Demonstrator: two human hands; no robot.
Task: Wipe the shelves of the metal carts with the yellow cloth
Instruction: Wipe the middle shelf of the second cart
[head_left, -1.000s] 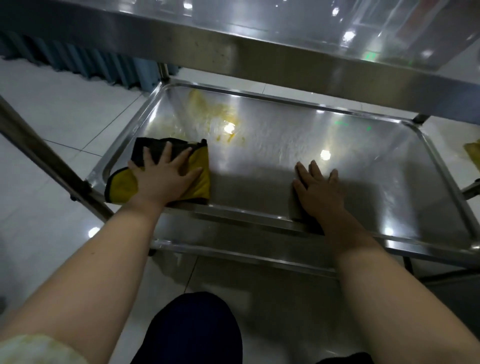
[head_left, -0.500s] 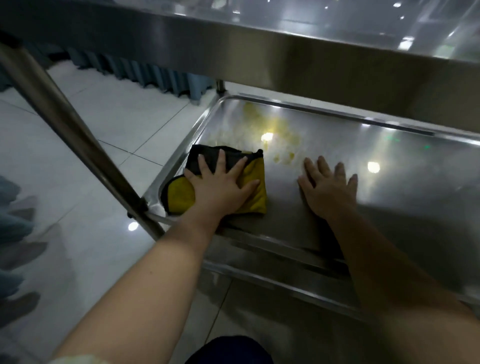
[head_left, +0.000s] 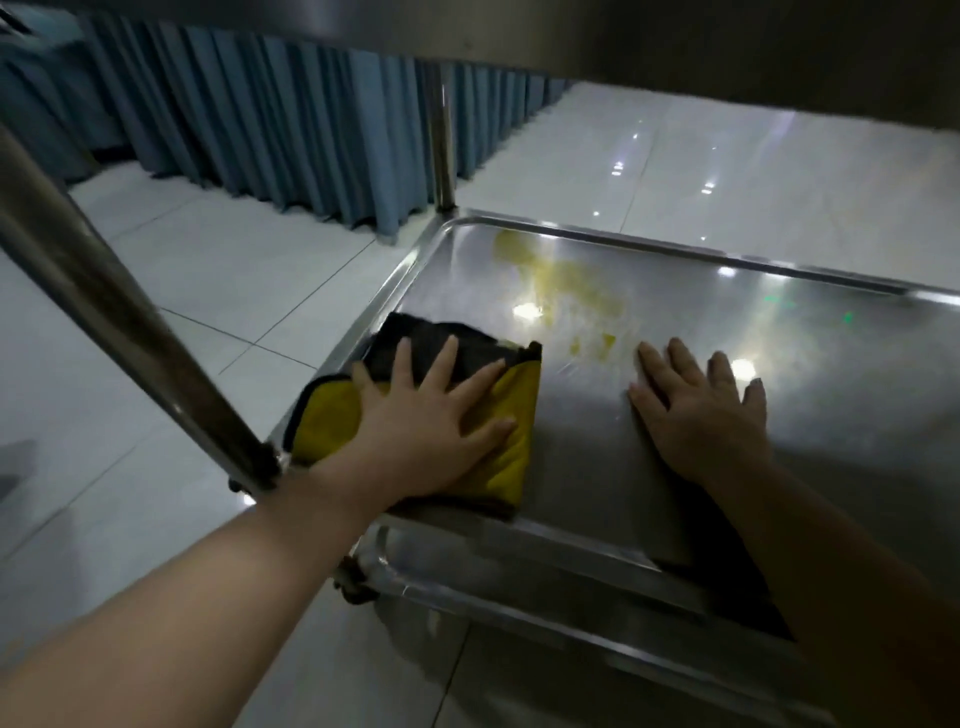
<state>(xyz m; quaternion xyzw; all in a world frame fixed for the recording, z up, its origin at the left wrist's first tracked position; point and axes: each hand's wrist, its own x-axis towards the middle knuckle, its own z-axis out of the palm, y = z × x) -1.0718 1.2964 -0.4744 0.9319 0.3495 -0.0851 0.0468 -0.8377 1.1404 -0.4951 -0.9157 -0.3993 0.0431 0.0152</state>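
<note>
A folded yellow cloth (head_left: 519, 415) with a dark grey side lies at the near left corner of the metal cart's middle shelf (head_left: 805, 374). My left hand (head_left: 431, 421) presses flat on the cloth with fingers spread. To its right, my right hand (head_left: 701, 415) rests flat on the bare steel, fingers straight. A yellowish smear (head_left: 566, 280) stains the shelf just beyond both hands, toward the far left corner.
The cart's upper shelf (head_left: 675, 47) hangs low overhead. A slanted cart post (head_left: 119, 312) stands left of my left arm, and an upright post (head_left: 441, 135) rises at the far corner. A lower shelf (head_left: 519, 582) shows beneath. Blue curtains (head_left: 260, 114) edge the white tiled floor.
The view has swung left and lower, so the cart's left end fills the frame. My left hand stays pressed on the cloth and my right hand stays flat on the shelf.
</note>
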